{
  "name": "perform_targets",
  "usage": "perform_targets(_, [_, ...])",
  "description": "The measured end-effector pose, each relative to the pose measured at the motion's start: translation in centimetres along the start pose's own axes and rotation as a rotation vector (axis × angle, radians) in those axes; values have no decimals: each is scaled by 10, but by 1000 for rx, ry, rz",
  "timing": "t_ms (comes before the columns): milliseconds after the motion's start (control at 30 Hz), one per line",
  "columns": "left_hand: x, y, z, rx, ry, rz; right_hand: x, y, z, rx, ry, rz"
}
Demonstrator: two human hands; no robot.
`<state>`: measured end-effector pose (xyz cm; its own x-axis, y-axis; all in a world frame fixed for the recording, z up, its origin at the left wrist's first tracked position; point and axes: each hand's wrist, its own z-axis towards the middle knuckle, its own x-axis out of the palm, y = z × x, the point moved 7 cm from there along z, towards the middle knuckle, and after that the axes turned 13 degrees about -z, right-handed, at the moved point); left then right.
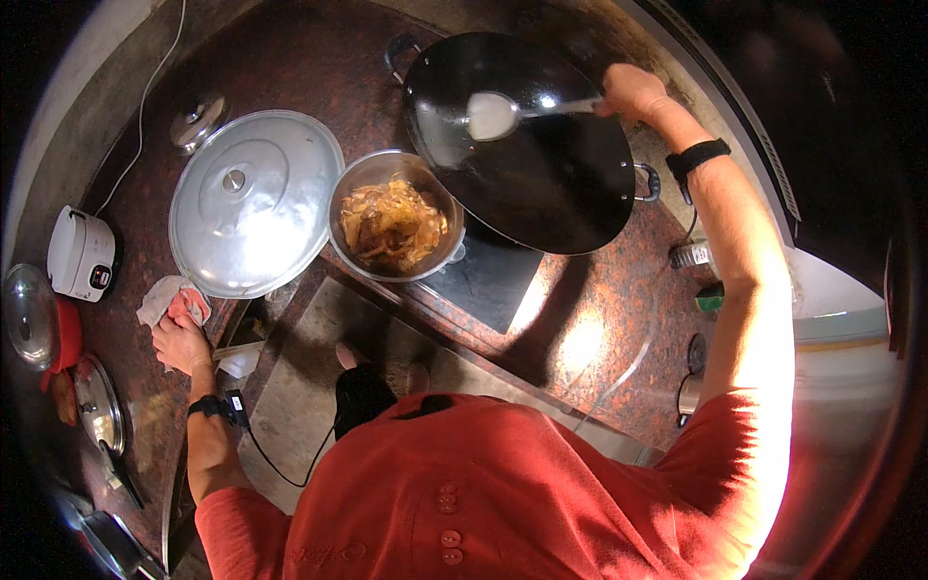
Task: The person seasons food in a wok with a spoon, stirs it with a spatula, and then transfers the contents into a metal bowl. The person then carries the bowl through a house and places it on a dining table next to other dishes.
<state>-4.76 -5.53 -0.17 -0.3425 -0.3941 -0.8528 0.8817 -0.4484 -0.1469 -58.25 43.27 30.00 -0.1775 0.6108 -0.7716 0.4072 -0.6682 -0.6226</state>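
My right hand (632, 91) grips the handle of a metal wok spatula (493, 116), whose broad blade is over the inside of a large black wok (536, 174). Beside the wok's left edge is a metal pot (453, 206) holding cooked, brownish-yellow sliced food (395, 225). My left hand (181, 344) grasps a crumpled pink and grey cloth (174, 299) on the counter. Just above that cloth lies a wide metal lid (254, 196) with a round knob.
Under the wok and pot is a flat black cooktop (493, 283). A white appliance (81, 254), a red pot (67, 326) and glass lids (98, 406) line the left side. A small jar (690, 254) and green sponge (710, 298) sit near my right arm.
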Motion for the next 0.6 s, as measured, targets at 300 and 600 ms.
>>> perform_targets(300, [4,-2,5,6,-27,-11,-46,44,-27,-136,-631,-337])
perform_targets(600, [2,-2,2,-11,28,6,29,-46,-27,0,-70,8])
